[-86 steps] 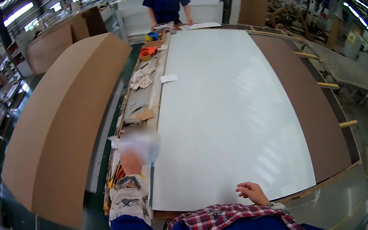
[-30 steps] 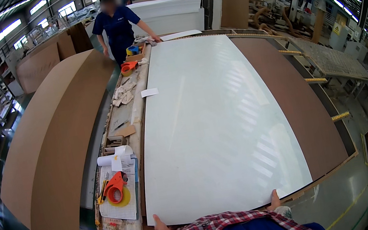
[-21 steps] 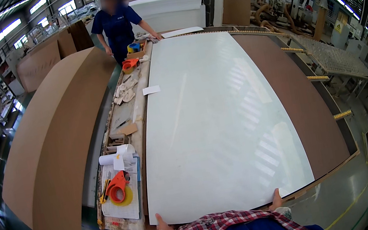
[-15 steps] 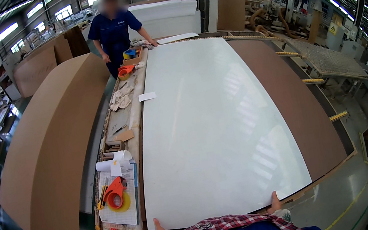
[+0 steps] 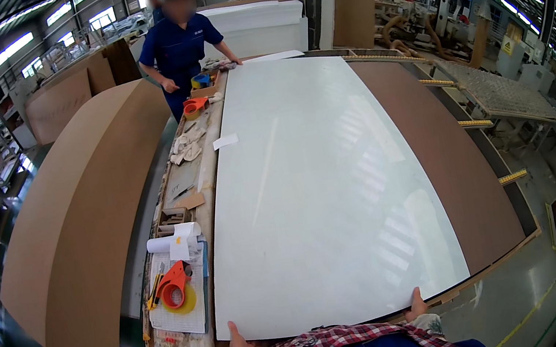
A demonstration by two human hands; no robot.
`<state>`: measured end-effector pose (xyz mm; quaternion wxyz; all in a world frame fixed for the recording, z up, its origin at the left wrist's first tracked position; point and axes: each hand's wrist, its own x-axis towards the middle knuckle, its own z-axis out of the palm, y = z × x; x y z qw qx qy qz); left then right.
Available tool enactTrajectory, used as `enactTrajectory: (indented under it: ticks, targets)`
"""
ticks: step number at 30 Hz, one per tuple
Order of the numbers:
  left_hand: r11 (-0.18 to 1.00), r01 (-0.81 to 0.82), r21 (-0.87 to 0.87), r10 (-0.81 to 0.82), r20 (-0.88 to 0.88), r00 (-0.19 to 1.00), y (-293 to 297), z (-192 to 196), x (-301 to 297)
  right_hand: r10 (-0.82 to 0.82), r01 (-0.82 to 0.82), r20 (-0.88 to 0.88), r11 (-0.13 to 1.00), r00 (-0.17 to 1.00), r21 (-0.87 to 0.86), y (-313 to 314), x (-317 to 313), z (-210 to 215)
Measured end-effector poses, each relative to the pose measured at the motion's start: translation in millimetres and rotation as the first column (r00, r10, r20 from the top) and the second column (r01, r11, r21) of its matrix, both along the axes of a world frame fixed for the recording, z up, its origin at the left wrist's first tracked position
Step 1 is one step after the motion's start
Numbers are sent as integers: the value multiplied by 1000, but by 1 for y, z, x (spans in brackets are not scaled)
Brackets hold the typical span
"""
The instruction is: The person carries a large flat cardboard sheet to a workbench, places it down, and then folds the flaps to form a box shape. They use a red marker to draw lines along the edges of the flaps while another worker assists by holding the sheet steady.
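Head view: far box [image 5: 207,91] holds something blue [image 5: 201,81]. Left hand [image 5: 241,340], right hand [image 5: 416,306]: thumbs over white panel [image 5: 320,203], other fingers' spread hidden.

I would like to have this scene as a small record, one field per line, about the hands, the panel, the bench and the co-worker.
Left hand: at white panel's near left corner, fingers hidden
Right hand: on its near edge, toward the right
White panel: glossy, brown board along its right
Side bench: orange tape dispenser, cloth
Co-worker: far end, one hand near panel
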<state>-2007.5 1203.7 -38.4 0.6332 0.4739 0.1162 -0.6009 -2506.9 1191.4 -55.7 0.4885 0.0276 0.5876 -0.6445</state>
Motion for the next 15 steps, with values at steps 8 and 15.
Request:
enactTrajectory:
  ticks: [8, 15]
  targets:
    - [989, -138, -48, 146, 315, 938, -4, 132, -21, 7, -1, 72, 997, 997, -79, -3, 14, 58]
    - [996, -6, -94, 36, 320, 947, 9, 152, -22, 168, -89, 220, 940, 961, -330, 3, -11, 41]
